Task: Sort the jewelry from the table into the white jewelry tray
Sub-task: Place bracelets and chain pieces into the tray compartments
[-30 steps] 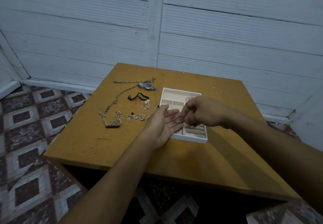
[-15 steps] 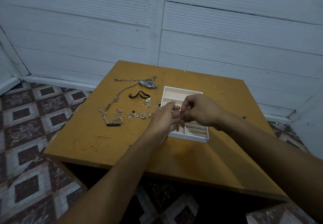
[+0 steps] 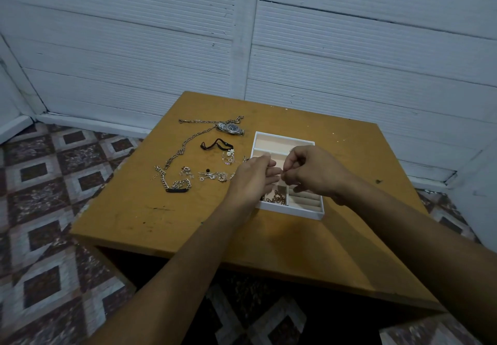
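Pinching with both hands, the person works over the tray [image 3: 289,211] at the centre of the frame. The left hand [image 3: 251,176] and the right hand [image 3: 316,172] have their fingers curled in, and their fingertips meet on a fine piece [image 3: 281,174], a thin glint too small to name. It hangs above the tray's middle cells, which the hands hide.

Such a piece is likely almost weightless, limp and easy to kink or snag. It is best held by an end or clasp between fingertips and lowered into a cell, not dropped.

The tray's near-left cell holds a heap of gold-toned chains [image 3: 277,197], loose enough to tangle with anything laid on top. The near-right cell has ring rolls [image 3: 305,201] with nothing seen in them. The long far cell looks bare where it shows.

Left of the tray on the table [image 3: 134,210] lie a watch [image 3: 231,128], a long chain [image 3: 185,145], a black band [image 3: 216,144], a bracelet [image 3: 176,186] and a scatter of small pieces [image 3: 215,175]. The watch should be heavier and stiffer and can be taken by its case. The long chain will trail, so it wants gathering first.
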Available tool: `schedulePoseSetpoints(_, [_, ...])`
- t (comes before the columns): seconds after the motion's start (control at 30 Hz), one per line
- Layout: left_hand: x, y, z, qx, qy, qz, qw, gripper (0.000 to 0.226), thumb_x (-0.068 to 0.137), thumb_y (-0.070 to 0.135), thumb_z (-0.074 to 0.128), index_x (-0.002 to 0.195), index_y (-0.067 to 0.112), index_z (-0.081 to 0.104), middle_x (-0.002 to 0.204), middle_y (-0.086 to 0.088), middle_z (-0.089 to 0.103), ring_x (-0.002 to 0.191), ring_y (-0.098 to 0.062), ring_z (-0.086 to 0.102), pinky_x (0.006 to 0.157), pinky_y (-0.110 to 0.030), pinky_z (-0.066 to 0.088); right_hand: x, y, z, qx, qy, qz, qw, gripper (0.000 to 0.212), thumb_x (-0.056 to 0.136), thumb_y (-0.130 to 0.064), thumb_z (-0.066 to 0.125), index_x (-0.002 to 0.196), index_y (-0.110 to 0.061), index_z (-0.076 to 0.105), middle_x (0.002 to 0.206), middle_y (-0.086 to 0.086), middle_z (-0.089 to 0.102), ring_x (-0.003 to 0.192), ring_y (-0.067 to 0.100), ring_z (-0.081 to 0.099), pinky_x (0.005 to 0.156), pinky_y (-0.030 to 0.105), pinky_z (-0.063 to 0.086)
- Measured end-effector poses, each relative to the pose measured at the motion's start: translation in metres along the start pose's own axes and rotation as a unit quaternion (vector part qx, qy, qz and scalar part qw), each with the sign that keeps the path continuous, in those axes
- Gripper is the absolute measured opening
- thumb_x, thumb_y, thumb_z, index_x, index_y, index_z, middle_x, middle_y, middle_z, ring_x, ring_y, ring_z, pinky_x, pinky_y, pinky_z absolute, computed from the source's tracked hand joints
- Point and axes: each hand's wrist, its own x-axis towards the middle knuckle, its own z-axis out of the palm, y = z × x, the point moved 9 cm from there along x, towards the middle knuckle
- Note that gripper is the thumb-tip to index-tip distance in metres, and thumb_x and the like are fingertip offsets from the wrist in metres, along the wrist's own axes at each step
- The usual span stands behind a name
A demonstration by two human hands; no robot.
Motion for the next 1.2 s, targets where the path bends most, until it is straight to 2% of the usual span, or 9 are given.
schedulePoseSetpoints(0.1, [-0.005, 0.011, -0.019, 0.059, 0.02, 0.044, 0.997, 0.021, 0.099, 0.022, 0.047, 0.102, 0.009, 0.063, 0.105, -0.011, 0.07, 0.098, -0.021, 0.067, 0.09, -0.035, 0.054, 0.0, -0.007, 0.006, -0.014, -0.002, -0.014, 1.0, 0.01, 0.08, 0.0, 0.069, 0.087, -0.005, 0.065, 0.079, 0.011, 0.065, 0.067, 0.017, 0.061, 0.063, 0.034, 0.056])
schedulePoseSetpoints(0.23, [-0.015, 0.023, -0.054, 0.211, 0.052, 0.124, 0.968, 0.011, 0.094, 0.022, 0.054, 0.095, 0.025, 0.064, 0.098, 0.001, 0.068, 0.094, -0.016, 0.065, 0.086, -0.042, 0.055, -0.002, -0.018, 0.027, -0.037, -0.018, -0.04, 0.998, 0.01, 0.083, -0.008, 0.069, 0.091, -0.01, 0.066, 0.084, 0.006, 0.067, 0.068, 0.016, 0.061, 0.06, 0.028, 0.051])
schedulePoseSetpoints(0.33, [-0.022, 0.029, -0.081, 0.304, 0.075, 0.163, 0.936, 0.01, 0.093, 0.024, 0.055, 0.095, 0.029, 0.064, 0.095, 0.007, 0.067, 0.091, -0.008, 0.062, 0.078, -0.028, 0.052, 0.0, -0.025, 0.044, -0.051, -0.028, -0.063, 0.996, 0.009, 0.084, -0.012, 0.067, 0.093, -0.015, 0.067, 0.085, 0.0, 0.068, 0.068, 0.011, 0.062, 0.053, 0.017, 0.047])
schedulePoseSetpoints(0.43, [-0.03, 0.031, -0.105, 0.384, 0.088, 0.177, 0.902, 0.013, 0.095, 0.026, 0.054, 0.103, 0.025, 0.065, 0.094, 0.011, 0.064, 0.086, 0.001, 0.056, 0.07, -0.013, 0.042, 0.002, -0.036, 0.061, -0.078, -0.041, -0.091, 0.992, 0.022, 0.085, -0.015, 0.064, 0.106, -0.019, 0.069, 0.098, -0.004, 0.07, 0.083, 0.009, 0.064, 0.065, 0.017, 0.048])
schedulePoseSetpoints(0.5, [-0.034, 0.033, -0.12, 0.414, 0.097, 0.186, 0.886, 0.017, 0.096, 0.027, 0.052, 0.106, 0.023, 0.065, 0.096, 0.01, 0.064, 0.088, -0.002, 0.057, 0.071, -0.011, 0.041, 0.002, -0.045, 0.073, -0.112, -0.048, -0.111, 0.986, 0.031, 0.087, -0.018, 0.063, 0.118, -0.021, 0.067, 0.113, -0.006, 0.067, 0.097, 0.01, 0.063, 0.074, 0.019, 0.046])
schedulePoseSetpoints(0.6, [-0.04, 0.037, -0.136, 0.448, 0.107, 0.195, 0.866, 0.019, 0.097, 0.028, 0.051, 0.108, 0.022, 0.065, 0.098, 0.01, 0.063, 0.091, -0.005, 0.057, 0.072, -0.015, 0.041, 0.001, -0.056, 0.092, -0.135, -0.057, -0.13, 0.981, 0.038, 0.089, -0.019, 0.061, 0.127, -0.022, 0.061, 0.123, -0.006, 0.063, 0.097, 0.005, 0.057, 0.07, 0.013, 0.041])
schedulePoseSetpoints(0.8, [-0.042, 0.028, -0.159, 0.513, 0.115, 0.214, 0.823, 0.017, 0.095, 0.032, 0.051, 0.103, 0.025, 0.064, 0.1, 0.01, 0.062, 0.095, -0.008, 0.055, 0.081, -0.029, 0.047, 0.001, -0.081, 0.132, -0.183, -0.063, -0.186, 0.963, 0.035, 0.089, -0.02, 0.06, 0.124, -0.02, 0.062, 0.123, 0.0, 0.063, 0.112, 0.016, 0.056, 0.09, 0.029, 0.047])
schedulePoseSetpoints(0.93, [-0.045, 0.015, -0.17, 0.547, 0.109, 0.209, 0.803, 0.018, 0.095, 0.033, 0.049, 0.106, 0.024, 0.061, 0.102, 0.008, 0.06, 0.101, -0.009, 0.048, 0.08, -0.025, 0.038, 0.008, -0.092, 0.158, -0.201, -0.068, -0.211, 0.954, 0.035, 0.089, -0.019, 0.057, 0.124, -0.017, 0.06, 0.122, 0.006, 0.06, 0.113, 0.024, 0.053, 0.093, 0.037, 0.047])
schedulePoseSetpoints(1.2, [-0.061, 0.008, -0.172, 0.572, 0.105, 0.253, 0.773, 0.025, 0.096, 0.032, 0.047, 0.109, 0.018, 0.062, 0.114, 0.005, 0.061, 0.107, -0.008, 0.045, 0.087, -0.011, 0.026, 0.017, -0.094, 0.185, -0.228, -0.055, -0.207, 0.95, 0.023, 0.095, -0.021, 0.052, 0.115, -0.015, 0.063, 0.114, 0.006, 0.054, 0.111, 0.024, 0.047, 0.092, 0.036, 0.041])
